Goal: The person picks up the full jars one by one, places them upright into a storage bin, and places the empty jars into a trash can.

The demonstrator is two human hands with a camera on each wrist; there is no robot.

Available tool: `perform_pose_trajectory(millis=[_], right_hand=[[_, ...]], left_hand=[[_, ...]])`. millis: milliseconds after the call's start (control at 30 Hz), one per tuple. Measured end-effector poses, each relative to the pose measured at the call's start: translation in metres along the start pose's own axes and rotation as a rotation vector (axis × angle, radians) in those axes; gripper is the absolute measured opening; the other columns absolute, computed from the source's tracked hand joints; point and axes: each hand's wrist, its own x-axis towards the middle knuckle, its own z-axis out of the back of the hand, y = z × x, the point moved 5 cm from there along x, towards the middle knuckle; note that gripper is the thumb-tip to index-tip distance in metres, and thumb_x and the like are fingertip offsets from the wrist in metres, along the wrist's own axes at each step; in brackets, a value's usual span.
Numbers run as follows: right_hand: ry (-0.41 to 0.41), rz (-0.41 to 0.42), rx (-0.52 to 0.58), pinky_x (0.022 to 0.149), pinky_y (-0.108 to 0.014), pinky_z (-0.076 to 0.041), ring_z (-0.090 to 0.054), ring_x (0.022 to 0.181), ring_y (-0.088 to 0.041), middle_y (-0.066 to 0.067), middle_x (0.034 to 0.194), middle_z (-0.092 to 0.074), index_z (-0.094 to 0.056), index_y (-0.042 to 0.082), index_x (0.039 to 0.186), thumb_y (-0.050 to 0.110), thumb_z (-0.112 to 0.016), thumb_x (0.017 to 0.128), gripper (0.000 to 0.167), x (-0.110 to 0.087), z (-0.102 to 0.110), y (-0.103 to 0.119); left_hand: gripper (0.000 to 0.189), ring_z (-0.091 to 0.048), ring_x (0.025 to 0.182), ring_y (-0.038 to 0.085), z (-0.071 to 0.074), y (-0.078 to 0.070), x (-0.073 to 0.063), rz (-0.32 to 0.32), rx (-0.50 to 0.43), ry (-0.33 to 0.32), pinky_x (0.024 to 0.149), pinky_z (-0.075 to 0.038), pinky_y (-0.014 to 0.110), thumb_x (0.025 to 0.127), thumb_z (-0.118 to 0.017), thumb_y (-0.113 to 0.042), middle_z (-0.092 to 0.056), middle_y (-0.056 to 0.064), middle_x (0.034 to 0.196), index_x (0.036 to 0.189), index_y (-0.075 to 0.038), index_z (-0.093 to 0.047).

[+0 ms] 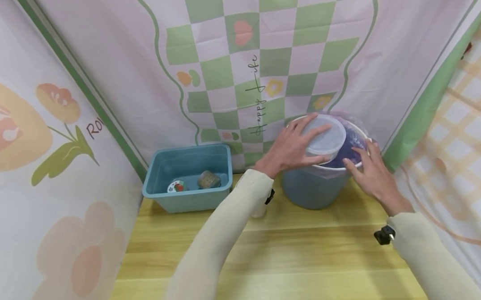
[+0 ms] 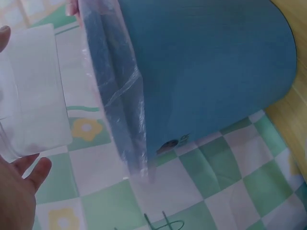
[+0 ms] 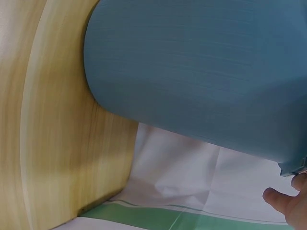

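Observation:
A round, translucent plastic tub with a lid is in my left hand, whose spread fingers and thumb grip its sides. In the left wrist view, the clear tub is beside the mouth of the bin, apart from its rim. The blue-grey trash bin stands upright, lined with a thin purple-tinted plastic bag folded over the white rim. My right hand rests at the bin's right rim, fingers spread and loosely bent. The right wrist view shows only part of that hand.
On the left of the wooden table sits a blue rectangular basin. It holds a small round white item with red and green print and a brownish lump. A pale object is partly hidden by the left sleeve. Patterned curtains enclose the table.

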Motion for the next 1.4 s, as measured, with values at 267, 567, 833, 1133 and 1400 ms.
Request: perform_pose_trajectory(millis=[267,567,833,1133,1400], right_hand=[[0.01,-0.003,-0.011,0.111,-0.092,-0.02,0.013,0.168,-0.045,-0.02,0.184,0.006,-0.036,0.001,0.167,0.058,-0.04,0.114,0.077,0.001,-0.001,0.003],[0.017,-0.003,-0.006,0.11,-0.093,-0.019,0.013,0.168,-0.047,-0.019,0.184,0.007,-0.035,0.001,0.167,0.057,-0.04,0.114,0.077,0.002,0.0,0.005],[0.018,-0.005,-0.005,0.108,-0.094,-0.019,0.013,0.168,-0.047,-0.02,0.183,0.008,-0.035,0.001,0.168,0.058,-0.04,0.114,0.078,0.001,-0.001,0.002],[-0.008,0.01,0.009,0.113,-0.091,-0.02,0.011,0.168,-0.048,-0.022,0.183,0.004,-0.038,0.0,0.165,0.056,-0.042,0.114,0.076,0.001,0.003,0.003],[-0.011,0.01,0.023,0.113,-0.091,-0.018,0.011,0.168,-0.048,-0.02,0.184,0.006,-0.039,0.001,0.165,0.055,-0.043,0.115,0.074,0.0,0.002,0.002]], left_hand=[[0.087,-0.033,0.163,0.026,-0.017,-0.001,0.016,0.072,0.012,0.037,0.136,-0.024,0.04,0.1,-0.059,-0.077,-0.014,0.002,0.184,0.173,-0.04,-0.03],[0.092,-0.039,0.159,0.032,-0.035,-0.007,0.03,0.149,0.035,0.073,0.124,-0.043,0.046,0.099,-0.056,-0.081,-0.006,0.003,0.185,0.175,-0.042,-0.021],[0.099,-0.033,0.164,0.034,-0.05,-0.014,0.028,0.129,0.01,0.099,0.122,-0.048,0.048,0.098,-0.062,-0.077,0.003,0.009,0.185,0.176,-0.041,-0.013],[0.079,-0.018,0.169,0.031,-0.055,0.0,0.006,0.142,-0.047,0.113,0.134,-0.028,0.053,0.11,-0.048,-0.067,0.0,0.004,0.186,0.176,-0.042,-0.011],[0.076,-0.007,0.171,0.032,-0.059,0.022,-0.022,0.179,-0.08,0.042,0.136,-0.019,0.058,0.112,-0.046,-0.065,0.005,0.003,0.186,0.176,-0.044,-0.01]])
